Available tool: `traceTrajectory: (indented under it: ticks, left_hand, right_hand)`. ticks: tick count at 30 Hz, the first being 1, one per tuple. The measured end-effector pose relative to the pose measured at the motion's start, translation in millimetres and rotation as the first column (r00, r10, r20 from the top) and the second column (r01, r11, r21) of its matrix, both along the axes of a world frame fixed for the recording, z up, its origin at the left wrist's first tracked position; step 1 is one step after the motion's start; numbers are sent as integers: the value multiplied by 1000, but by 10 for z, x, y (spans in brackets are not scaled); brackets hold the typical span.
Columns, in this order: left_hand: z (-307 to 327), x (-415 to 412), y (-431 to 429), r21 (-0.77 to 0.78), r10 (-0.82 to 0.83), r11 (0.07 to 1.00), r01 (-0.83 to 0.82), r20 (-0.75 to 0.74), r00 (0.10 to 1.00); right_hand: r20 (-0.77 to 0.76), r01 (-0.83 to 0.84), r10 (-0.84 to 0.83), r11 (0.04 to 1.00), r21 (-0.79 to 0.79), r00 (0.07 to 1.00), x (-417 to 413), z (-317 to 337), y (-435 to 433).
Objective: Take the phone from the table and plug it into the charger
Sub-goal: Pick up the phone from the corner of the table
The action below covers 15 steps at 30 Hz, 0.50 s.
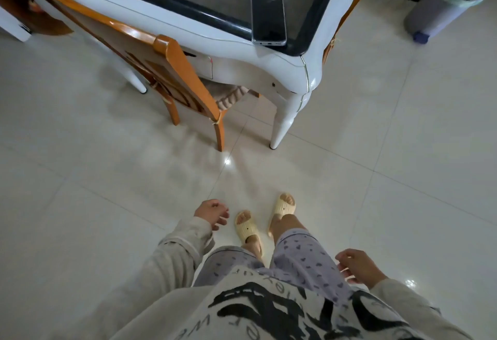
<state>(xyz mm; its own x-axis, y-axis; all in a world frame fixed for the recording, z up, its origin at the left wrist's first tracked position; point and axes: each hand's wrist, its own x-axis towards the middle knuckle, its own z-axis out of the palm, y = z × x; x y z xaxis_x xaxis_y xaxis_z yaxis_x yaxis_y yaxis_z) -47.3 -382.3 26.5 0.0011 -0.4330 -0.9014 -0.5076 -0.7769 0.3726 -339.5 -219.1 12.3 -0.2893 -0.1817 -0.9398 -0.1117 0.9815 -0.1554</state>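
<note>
A dark phone (268,17) lies face up at the near right corner of the white table (188,30), its lower end over the black rim. My left hand (212,214) hangs low beside my legs, fingers loosely apart, holding nothing. My right hand (359,265) is at my right side, fingers apart and holding nothing. Both hands are well below and short of the phone. No charger is in view.
A wooden chair (172,65) is pushed under the table at the left. A grey pedal bin (446,1) stands at the far right. Glossy tiled floor (376,138) lies between me and the table. My feet wear cream slippers (285,206).
</note>
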Motion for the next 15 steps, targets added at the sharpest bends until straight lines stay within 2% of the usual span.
traceTrajectory:
  ticks: [5,10,15]
  left_hand:
    - [-52,-105,-177,21,55,998,-55,5,999]
    - [-179,-130,-177,100,146,983,-155,94,985]
    - [-239,-217,-309,149,80,983,-109,185,979]
  right_hand:
    - [23,-70,70,998,-10,997,-107,-31,-446]
    - [21,-154,156,984,-84,987,-329,-8,-1179]
    - [26,-194,202,964,-179,979,-569,111,-1964]
